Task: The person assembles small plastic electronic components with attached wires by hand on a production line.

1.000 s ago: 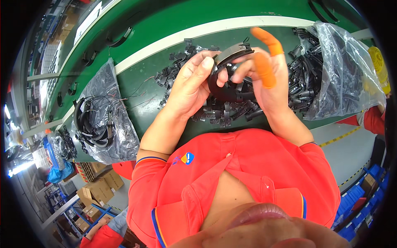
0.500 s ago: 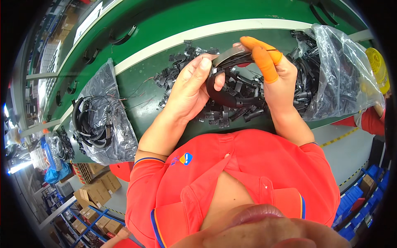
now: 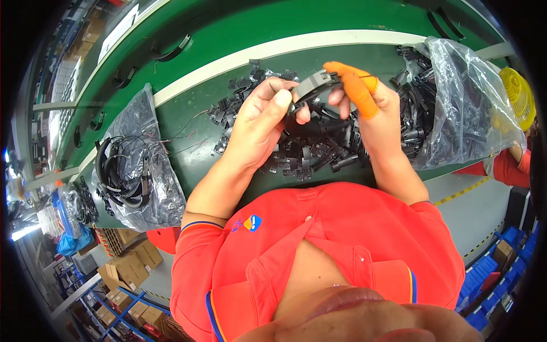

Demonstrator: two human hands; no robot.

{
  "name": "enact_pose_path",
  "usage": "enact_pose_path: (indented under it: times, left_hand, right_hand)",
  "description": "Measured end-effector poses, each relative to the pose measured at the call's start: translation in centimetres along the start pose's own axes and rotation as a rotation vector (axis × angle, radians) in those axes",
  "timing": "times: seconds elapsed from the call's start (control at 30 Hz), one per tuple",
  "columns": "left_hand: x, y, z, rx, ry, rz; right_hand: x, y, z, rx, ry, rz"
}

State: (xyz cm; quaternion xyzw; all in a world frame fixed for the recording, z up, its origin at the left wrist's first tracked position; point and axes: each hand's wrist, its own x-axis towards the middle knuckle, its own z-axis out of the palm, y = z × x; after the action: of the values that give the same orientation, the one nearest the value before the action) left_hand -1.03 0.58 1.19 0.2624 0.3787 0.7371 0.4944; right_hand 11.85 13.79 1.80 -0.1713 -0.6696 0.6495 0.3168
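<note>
Both hands hold a curved black band (image 3: pixel 312 86), headband-like, with a greyish outer face, above the workbench. My left hand (image 3: pixel 257 118) is closed around its left end, thumb pressed on top. At the other end, my right hand (image 3: pixel 376 108) pinches it with fingers in orange finger cots (image 3: pixel 360 94); a thin dark wire seems to run by the fingertips. Fingers partly hide both ends of the band. Below the hands lies a loose pile of small black plastic parts (image 3: pixel 305 157).
To the right, a clear plastic bag (image 3: pixel 464 108) holds more black parts, beside a yellow basket-like object (image 3: pixel 517 94). At left, black curved bands with wires (image 3: pixel 117 176) lie on another plastic bag (image 3: pixel 171 191). A pale raised strip (image 3: pixel 228 62) crosses the green bench.
The band has been turned in my hands: its dark loop hung toward me before, and now its greyish outer face shows. My right fingers have shifted along its end.
</note>
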Motion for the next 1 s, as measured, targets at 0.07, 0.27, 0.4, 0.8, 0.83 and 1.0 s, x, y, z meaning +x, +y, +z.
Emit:
enact_pose_path:
  times: [0.07,0.27,0.4,0.8,0.83,1.0]
  left_hand:
    - [0.0,-0.5,-0.1,0.067,-0.013,0.041]
    - [0.3,-0.6,-0.4,0.29,-0.077,0.077]
    - [0.4,-0.4,-0.2,0.325,-0.142,0.077]
    - [-0.4,-0.8,0.1,0.727,-0.034,0.203]
    - [-0.3,-0.5,0.4,0.793,-0.064,0.214]
    - [-0.4,0.7,1.5,1.065,-0.225,0.291]
  right_hand:
    - [-0.6,0.5,0.1,0.439,-0.068,0.16]
    - [-0.9,-0.3,0.9,0.701,-0.127,0.263]
    - [-0.9,-0.6,1.1,0.622,-0.161,0.222]
    - [-1.9,-1.6,1.9,0.102,-0.088,0.13]
    - [-1.8,-1.6,1.4,0.066,-0.093,0.122]
    - [-1.3,-1.5,0.4,0.16,-0.079,0.164]
